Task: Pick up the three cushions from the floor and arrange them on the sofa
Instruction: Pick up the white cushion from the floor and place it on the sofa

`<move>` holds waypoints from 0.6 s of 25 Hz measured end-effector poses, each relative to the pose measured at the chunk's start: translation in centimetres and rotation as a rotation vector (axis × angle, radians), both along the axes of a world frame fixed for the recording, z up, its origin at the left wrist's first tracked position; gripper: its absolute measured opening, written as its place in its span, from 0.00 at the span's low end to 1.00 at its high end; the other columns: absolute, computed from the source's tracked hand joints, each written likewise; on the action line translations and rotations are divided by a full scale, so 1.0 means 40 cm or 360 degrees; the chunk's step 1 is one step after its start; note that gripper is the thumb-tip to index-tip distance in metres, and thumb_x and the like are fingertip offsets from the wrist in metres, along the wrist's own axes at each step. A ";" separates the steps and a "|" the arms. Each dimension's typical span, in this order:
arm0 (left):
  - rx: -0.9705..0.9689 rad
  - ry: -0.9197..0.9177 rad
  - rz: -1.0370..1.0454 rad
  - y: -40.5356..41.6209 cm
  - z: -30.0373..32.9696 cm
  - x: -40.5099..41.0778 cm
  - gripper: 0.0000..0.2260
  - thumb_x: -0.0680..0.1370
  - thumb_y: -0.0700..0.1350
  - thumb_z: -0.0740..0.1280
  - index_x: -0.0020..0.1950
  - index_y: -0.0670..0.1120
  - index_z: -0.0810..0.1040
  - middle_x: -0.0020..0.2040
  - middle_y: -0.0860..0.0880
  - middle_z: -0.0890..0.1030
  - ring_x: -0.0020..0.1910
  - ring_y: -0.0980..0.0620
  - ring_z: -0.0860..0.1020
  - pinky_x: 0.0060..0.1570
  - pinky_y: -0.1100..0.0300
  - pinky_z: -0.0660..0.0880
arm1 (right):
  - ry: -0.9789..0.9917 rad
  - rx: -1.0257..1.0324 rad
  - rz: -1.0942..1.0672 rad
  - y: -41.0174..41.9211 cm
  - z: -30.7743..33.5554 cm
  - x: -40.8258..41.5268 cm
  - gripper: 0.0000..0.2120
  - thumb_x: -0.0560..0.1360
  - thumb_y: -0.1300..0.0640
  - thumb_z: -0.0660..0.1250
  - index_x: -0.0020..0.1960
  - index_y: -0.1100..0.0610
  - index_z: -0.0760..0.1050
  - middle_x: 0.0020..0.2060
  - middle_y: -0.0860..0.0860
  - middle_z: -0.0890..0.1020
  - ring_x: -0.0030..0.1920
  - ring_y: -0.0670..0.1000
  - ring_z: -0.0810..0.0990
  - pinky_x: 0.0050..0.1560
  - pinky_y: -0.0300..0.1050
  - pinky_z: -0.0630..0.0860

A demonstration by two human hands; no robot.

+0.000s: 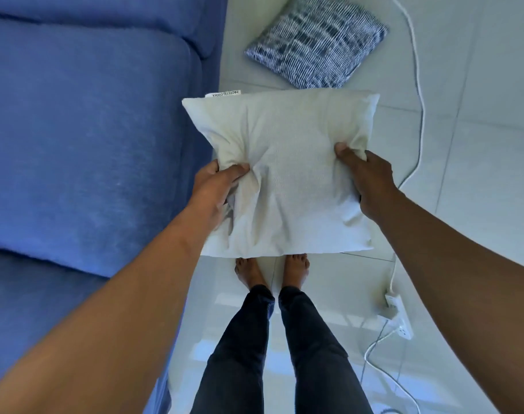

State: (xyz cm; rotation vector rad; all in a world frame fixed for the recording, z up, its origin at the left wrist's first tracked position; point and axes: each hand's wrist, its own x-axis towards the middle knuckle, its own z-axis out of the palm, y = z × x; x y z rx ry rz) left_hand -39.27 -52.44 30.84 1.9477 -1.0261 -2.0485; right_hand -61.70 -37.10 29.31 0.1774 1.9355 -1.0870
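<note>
I hold a plain white cushion in the air above my feet, beside the blue sofa. My left hand grips its left edge and my right hand grips its right edge, thumbs pressed into the fabric. A small label sticks out at its far left corner. A blue-and-white patterned cushion lies flat on the tiled floor further ahead, just right of the sofa's end. I see no third cushion.
A white cable runs along the floor on the right to a white power strip near my right foot. My bare feet stand on pale tiles close to the sofa's front.
</note>
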 end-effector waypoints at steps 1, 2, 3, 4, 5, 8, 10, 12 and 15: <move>-0.0014 0.0040 0.0007 0.001 0.077 0.005 0.14 0.77 0.38 0.76 0.61 0.40 0.83 0.49 0.48 0.87 0.41 0.56 0.87 0.37 0.66 0.81 | -0.0002 -0.0030 0.0006 -0.001 0.070 -0.002 0.14 0.71 0.43 0.80 0.48 0.51 0.84 0.53 0.51 0.88 0.58 0.55 0.86 0.67 0.56 0.81; -0.0030 0.0073 0.0011 0.002 0.152 0.009 0.13 0.77 0.37 0.76 0.62 0.40 0.83 0.50 0.47 0.87 0.43 0.55 0.86 0.38 0.66 0.82 | -0.0003 -0.0065 0.0008 -0.004 0.139 -0.005 0.12 0.71 0.44 0.80 0.47 0.50 0.84 0.52 0.51 0.88 0.58 0.54 0.86 0.67 0.56 0.81; -0.0054 0.0094 0.0017 0.004 0.224 0.014 0.13 0.77 0.38 0.76 0.62 0.40 0.83 0.50 0.47 0.87 0.44 0.54 0.86 0.38 0.66 0.82 | 0.0001 -0.0099 0.0010 -0.008 0.209 -0.005 0.11 0.72 0.45 0.80 0.46 0.50 0.84 0.51 0.50 0.88 0.57 0.54 0.86 0.68 0.55 0.81; -0.0087 0.0108 0.0030 0.003 0.290 0.020 0.13 0.77 0.38 0.76 0.61 0.40 0.83 0.51 0.47 0.87 0.45 0.53 0.86 0.38 0.66 0.82 | 0.0006 -0.0128 0.0010 -0.014 0.275 -0.005 0.10 0.72 0.46 0.80 0.45 0.50 0.84 0.50 0.50 0.88 0.57 0.54 0.86 0.68 0.55 0.81; -0.0126 0.0117 0.0035 0.004 0.350 0.027 0.13 0.76 0.38 0.76 0.61 0.40 0.84 0.51 0.47 0.88 0.46 0.53 0.86 0.39 0.65 0.82 | 0.0007 -0.0146 0.0008 -0.017 0.334 -0.003 0.09 0.72 0.46 0.80 0.44 0.50 0.84 0.49 0.50 0.87 0.57 0.54 0.86 0.68 0.55 0.80; -0.0235 0.0149 0.0022 0.012 0.499 0.045 0.09 0.75 0.39 0.77 0.55 0.42 0.85 0.49 0.48 0.89 0.43 0.54 0.87 0.41 0.65 0.82 | 0.0008 -0.0198 0.0015 -0.022 0.470 -0.001 0.11 0.72 0.46 0.80 0.45 0.51 0.83 0.58 0.54 0.87 0.62 0.55 0.84 0.71 0.55 0.77; -0.0301 0.0166 0.0057 0.020 0.583 0.058 0.06 0.75 0.38 0.78 0.51 0.44 0.85 0.46 0.49 0.88 0.40 0.56 0.87 0.38 0.66 0.82 | 0.0025 -0.0250 0.0037 -0.027 0.545 -0.002 0.14 0.72 0.46 0.79 0.51 0.52 0.83 0.64 0.55 0.85 0.65 0.56 0.82 0.73 0.55 0.75; -0.0373 0.0188 0.0120 0.023 0.657 0.075 0.06 0.74 0.37 0.77 0.50 0.42 0.85 0.46 0.49 0.88 0.41 0.54 0.87 0.38 0.66 0.82 | 0.0030 -0.0317 0.0076 -0.042 0.618 -0.003 0.18 0.73 0.46 0.78 0.57 0.55 0.82 0.65 0.56 0.84 0.66 0.57 0.81 0.73 0.56 0.74; -0.0502 0.0189 0.0227 0.012 0.734 0.114 0.12 0.73 0.38 0.78 0.55 0.38 0.83 0.54 0.41 0.88 0.49 0.46 0.86 0.47 0.57 0.84 | 0.0004 -0.0400 0.0136 -0.085 0.698 0.003 0.25 0.73 0.46 0.78 0.66 0.55 0.81 0.63 0.51 0.84 0.64 0.55 0.81 0.72 0.56 0.76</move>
